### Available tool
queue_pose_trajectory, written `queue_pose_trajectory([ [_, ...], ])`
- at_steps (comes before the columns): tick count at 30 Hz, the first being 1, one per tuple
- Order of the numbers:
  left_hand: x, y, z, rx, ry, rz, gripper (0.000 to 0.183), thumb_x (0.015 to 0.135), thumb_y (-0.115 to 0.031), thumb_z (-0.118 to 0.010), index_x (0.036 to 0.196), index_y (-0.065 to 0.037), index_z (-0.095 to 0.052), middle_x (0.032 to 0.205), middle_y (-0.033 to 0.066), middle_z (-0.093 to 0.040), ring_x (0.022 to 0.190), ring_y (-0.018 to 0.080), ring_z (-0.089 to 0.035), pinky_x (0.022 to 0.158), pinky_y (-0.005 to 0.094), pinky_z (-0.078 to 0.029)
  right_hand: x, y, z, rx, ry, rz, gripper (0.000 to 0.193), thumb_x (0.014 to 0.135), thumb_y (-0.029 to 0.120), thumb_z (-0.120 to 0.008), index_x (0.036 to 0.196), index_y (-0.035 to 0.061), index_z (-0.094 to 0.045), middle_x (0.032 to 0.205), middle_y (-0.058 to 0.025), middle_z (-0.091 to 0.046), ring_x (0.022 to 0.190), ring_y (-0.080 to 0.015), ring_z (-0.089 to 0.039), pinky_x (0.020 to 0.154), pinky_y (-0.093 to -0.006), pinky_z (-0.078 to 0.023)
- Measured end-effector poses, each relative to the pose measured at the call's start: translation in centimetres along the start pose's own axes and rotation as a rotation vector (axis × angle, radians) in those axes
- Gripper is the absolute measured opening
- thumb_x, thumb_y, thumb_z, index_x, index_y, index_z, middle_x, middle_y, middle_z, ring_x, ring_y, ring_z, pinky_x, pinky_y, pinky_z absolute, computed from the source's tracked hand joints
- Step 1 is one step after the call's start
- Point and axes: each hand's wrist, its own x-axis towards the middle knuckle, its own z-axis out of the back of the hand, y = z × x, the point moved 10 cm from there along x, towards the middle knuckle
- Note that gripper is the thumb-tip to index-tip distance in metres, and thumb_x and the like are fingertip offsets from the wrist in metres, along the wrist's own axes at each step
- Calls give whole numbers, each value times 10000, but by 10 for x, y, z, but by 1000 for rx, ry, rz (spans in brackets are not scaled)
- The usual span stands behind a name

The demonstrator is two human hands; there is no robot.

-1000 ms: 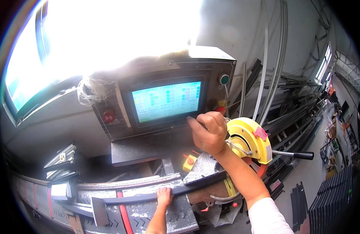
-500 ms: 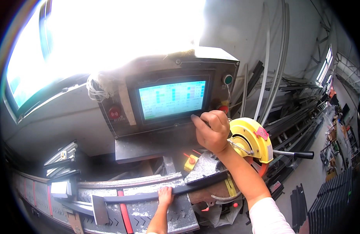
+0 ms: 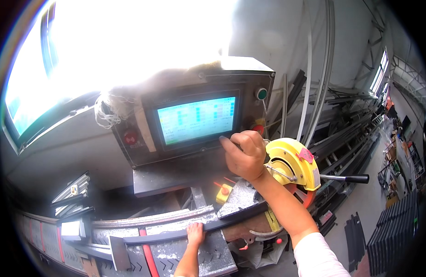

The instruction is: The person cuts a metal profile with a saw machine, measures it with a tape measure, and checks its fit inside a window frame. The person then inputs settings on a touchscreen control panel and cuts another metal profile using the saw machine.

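Left hand (image 3: 195,234) lay over a dark bar (image 3: 164,237) near the right edge of the feed table (image 3: 215,257), which a red strip (image 3: 150,258) crossed. Right hand (image 3: 245,154), fingers curled, was raised just below the lower right corner of a lit screen (image 3: 197,119). A yellow guard (image 3: 300,157) stood beyond the table's right edge.

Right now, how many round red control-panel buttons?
2: left red button, below the tangled white strands; right red button, below the round green button. Right hand may hide others.
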Motion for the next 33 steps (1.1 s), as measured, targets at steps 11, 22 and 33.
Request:
queue_pose_trajectory([
  [11, 1, -5, 0, 21, 23, -9, 405, 759, -255, -747, 1096, -98, -586, 1074, 121, -582, 1083, 324, -540, 999, 499, -349, 34, 34, -29, -30, -48, -82, 419, 690, 92, -668, 1105, 140, -673, 1154, -105, -534, 1060, -290, -510, 919, -444, -375],
  [22, 1, -6, 5, 24, 71, 46, 370, 763, -207, -724, 1091, -94, -594, 1074, 118, -583, 1096, 321, -533, 1037, 491, -325, 32, 32, -49, -100, 117, -157, 411, 896, 463, -589, 1274, 304, -602, 1407, -140, -434, 1315, -353, -383, 1068, -583, -218],
  [33, -3, -9, 10, 57, 23, 24, 356, 755, -189, -711, 1080, -104, -591, 1048, 104, -578, 1073, 302, -535, 981, 463, -349, 33, 36, -69, -77, 260, -123, 627, 735, 462, -773, 1320, 396, -558, 1521, -164, -256, 1431, -403, -161, 1105, -603, -92],
])
